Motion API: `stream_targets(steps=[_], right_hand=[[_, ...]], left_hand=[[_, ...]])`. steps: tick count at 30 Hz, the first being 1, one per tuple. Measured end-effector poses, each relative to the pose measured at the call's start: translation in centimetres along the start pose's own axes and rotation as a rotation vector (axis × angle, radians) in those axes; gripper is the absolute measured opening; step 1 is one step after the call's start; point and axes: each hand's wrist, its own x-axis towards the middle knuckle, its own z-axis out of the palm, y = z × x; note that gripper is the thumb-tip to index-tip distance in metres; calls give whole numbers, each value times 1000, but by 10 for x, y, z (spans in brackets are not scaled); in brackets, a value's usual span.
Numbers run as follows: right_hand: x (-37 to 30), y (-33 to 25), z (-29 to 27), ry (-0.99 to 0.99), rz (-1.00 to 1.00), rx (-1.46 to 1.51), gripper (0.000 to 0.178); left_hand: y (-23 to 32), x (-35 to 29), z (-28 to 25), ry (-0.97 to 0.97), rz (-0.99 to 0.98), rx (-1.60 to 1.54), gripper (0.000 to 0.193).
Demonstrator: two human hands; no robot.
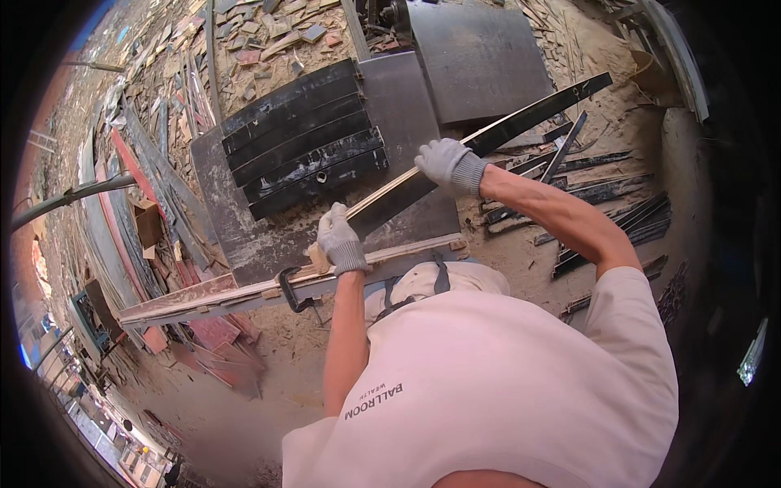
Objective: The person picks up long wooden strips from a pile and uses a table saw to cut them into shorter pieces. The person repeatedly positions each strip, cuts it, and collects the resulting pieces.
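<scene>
A long black-faced plywood strip (521,124) slants up to the right across the metal work table (407,89), its pale layered edge showing. Wrapped round the strip near its middle is my gloved right hand (449,163). At its lower left end my gloved left hand (338,237) is closed on the same strip, its fingertips partly hidden. Left of the strip, several black plywood strips (297,134) lie side by side on the table. A black C-clamp (290,290) grips the wooden rail (220,297) along the table's near edge, beside my left wrist.
More dark strips (602,191) lie on the sandy ground at the right. A raised metal plate (480,61) stands at the table's far right. Wood offcuts (268,37) cover the ground beyond, and long boards (122,203) are heaped at the left.
</scene>
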Motion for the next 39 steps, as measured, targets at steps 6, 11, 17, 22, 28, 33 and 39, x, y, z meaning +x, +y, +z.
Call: stream_targets(steps=[6,11,17,22,28,33,39], right_hand=[[-44,55,43,207,-39,-6,76],[-102,176,113,163,86,-101,79],[-104,160,110,51,208,61,27],[-191,123,148,66,285,155,35],[-264,96,203,-30,444,195,39],[-270,82,219,-67,452,138,36],[-248,65,224,50,421,162,39]], left_hand=[[-26,33,-108,105,51,121,24],[-31,37,-138,71,71,172,24],[-40,56,-142,68,117,298,25],[-42,60,-105,-28,155,426,31],[-60,54,-56,-176,415,1119,65],[-84,26,-56,-496,918,1238,50],[-98,8,-46,-582,953,1210,38]])
